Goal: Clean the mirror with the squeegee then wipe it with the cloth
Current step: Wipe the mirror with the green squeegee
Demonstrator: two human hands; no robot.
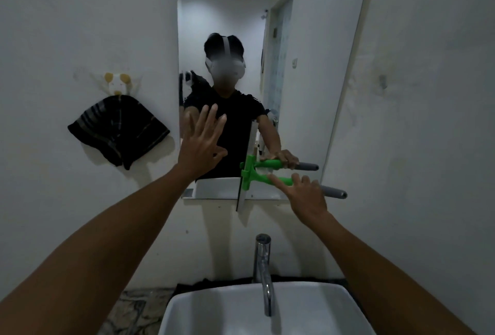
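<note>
A tall frameless mirror (302, 40) hangs on the white wall above the sink. My right hand (305, 195) grips the green handle of a squeegee (257, 178), whose blade stands upright against the glass at the mirror's lower edge; its grey handle end sticks out to the right. My left hand (202, 144) is open, fingers spread, palm flat on the lower left of the mirror. A dark striped cloth (117, 131) hangs from a wall hook left of the mirror, out of both hands. The glass reflects a person and both hands.
A white basin (187, 313) sits below with a chrome tap (263, 270) rising at its middle, directly under my arms. A small decorated hook (117, 84) holds the cloth. Bare white wall (428, 120) lies right of the mirror.
</note>
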